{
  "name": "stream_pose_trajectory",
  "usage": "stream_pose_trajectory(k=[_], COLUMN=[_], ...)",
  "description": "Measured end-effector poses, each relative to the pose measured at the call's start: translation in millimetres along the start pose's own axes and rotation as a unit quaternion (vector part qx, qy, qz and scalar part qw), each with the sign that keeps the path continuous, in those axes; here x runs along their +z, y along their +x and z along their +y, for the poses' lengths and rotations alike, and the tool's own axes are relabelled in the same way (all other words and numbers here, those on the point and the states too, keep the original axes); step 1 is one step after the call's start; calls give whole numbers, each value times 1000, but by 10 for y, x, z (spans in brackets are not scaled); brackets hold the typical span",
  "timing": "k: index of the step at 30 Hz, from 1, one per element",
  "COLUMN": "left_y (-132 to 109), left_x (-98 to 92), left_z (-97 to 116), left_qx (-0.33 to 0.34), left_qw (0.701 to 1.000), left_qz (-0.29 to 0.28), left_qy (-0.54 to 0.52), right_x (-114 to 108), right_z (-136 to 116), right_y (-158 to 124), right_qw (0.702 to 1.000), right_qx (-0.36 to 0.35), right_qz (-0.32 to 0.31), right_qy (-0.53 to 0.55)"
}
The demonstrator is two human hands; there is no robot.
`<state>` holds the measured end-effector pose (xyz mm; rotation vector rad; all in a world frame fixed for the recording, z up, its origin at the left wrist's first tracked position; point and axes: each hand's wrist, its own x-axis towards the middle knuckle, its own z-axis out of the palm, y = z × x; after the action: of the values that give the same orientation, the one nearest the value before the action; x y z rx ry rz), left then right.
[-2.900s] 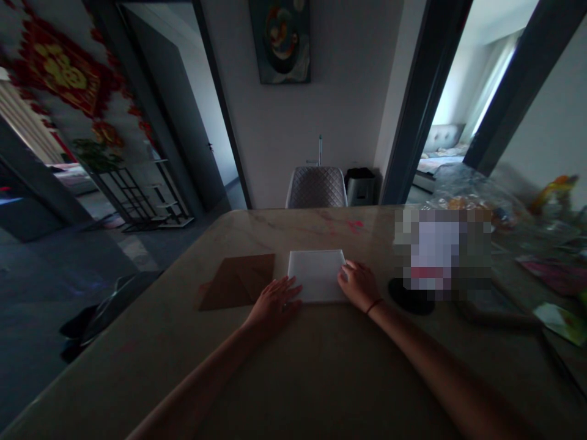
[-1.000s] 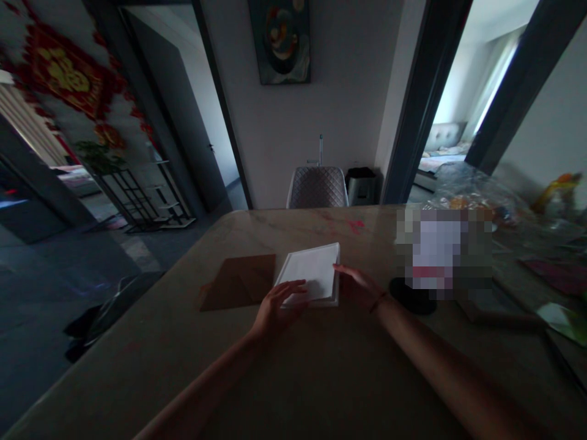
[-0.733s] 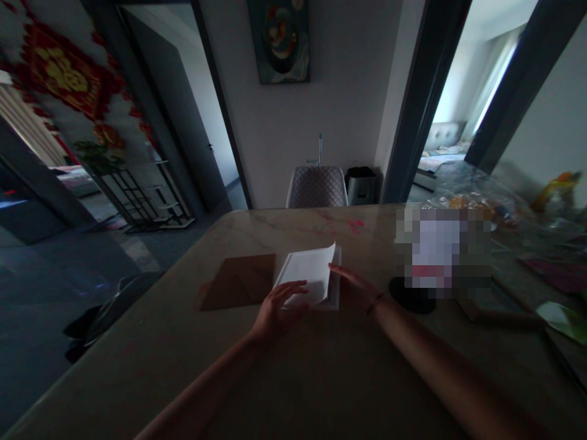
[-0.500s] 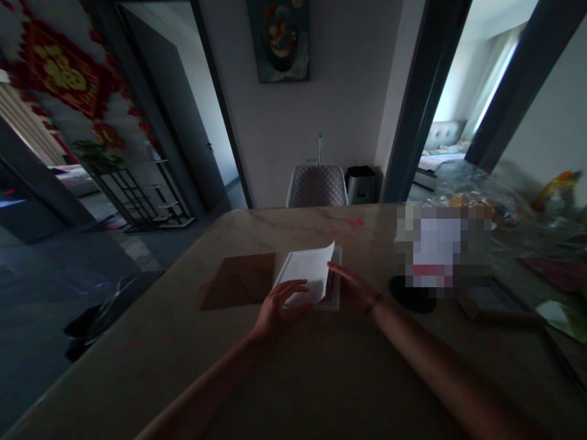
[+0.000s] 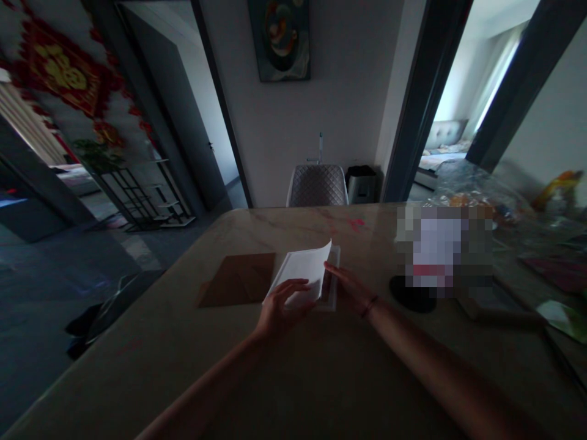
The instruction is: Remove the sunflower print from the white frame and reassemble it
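Note:
A white sheet of paper (image 5: 300, 266), its right edge curling upward, lies tilted over a flat piece with a pale, clear-looking border (image 5: 336, 263). Part of a dark reddish-brown surface shows beneath the sheet. My left hand (image 5: 277, 305) is closed on the sheet's near left part, fingers across the top and thumb along the near edge. At the raised right edge, my right hand (image 5: 351, 287) pinches the paper with its fingertips; its other fingers are mostly hidden. To the left lies a brown envelope-like piece (image 5: 241, 278), flat on the table.
The marble-look table (image 5: 284, 385) has pink marks near its far edge. On the right stand a blurred-out object (image 5: 438, 250) on a dark round base (image 5: 413, 294), a flat tray-like box (image 5: 499, 305) and clear plastic wrapping (image 5: 477, 189). A quilted chair (image 5: 318, 185) is opposite.
Both hands and the white sheet have shifted slightly to the left, with the flat piece beneath. The hold looks the same.

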<state>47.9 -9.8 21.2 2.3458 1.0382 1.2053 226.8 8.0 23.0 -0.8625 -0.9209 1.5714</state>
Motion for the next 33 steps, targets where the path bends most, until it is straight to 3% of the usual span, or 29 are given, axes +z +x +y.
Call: stream_pose_trajectory(k=[4,12,21,27,30,33], left_y=[8,-10,-4,37,35,33], left_x=[23,37,52,-4,-9,-1], left_z=[52,89,21,-152,-226,-250], left_qx=[-9,-11,-25,-111,-147,-163], left_qw=[1000,1000,997,987,982,980], left_qz=[14,-7,63,114,118,117], left_qy=[5,28,43,17,9,1], right_x=[37,26,23,-236,-374,-460], right_z=[27,125,142,180,132,96], right_y=[-2,13,46,163,218,247], right_qw=[998,998,996,971,932,911], right_qx=[12,-18,-18,-17,-45,-65], right_qz=[28,63,90,161,151,141], right_qy=[48,5,7,-178,-327,-383])
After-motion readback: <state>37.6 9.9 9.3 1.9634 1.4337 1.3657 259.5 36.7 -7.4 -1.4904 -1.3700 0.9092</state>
